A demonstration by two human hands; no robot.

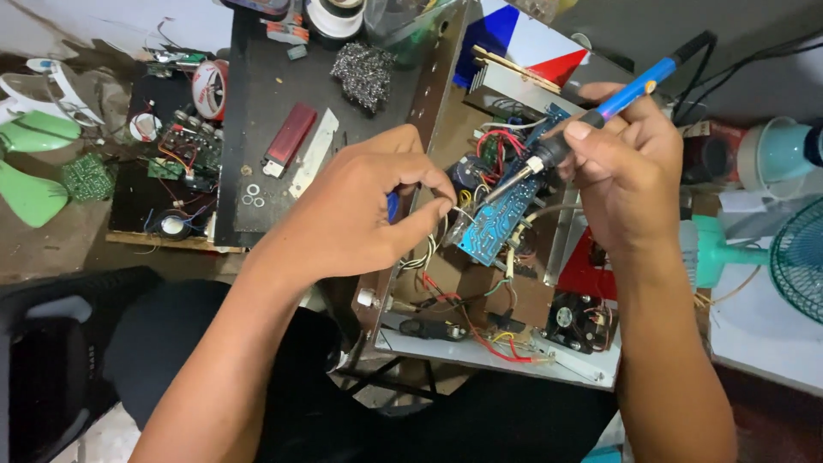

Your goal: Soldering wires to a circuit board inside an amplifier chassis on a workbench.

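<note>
Far left, green fan blades (34,167) run off the frame edge. Left hand (364,210) pinched almost shut on something thin, likely solder wire, too fine to make out. Just right, the blue circuit board (506,210) tilts up inside the open metal chassis (493,356). Right hand (630,167) wrapped tight around the blue soldering iron (591,116), tip on the board, its cord leaving the frame.

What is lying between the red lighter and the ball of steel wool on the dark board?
In the head view, a flat white strip lies between the red lighter and the steel wool; the rest is bare dark board.
</note>
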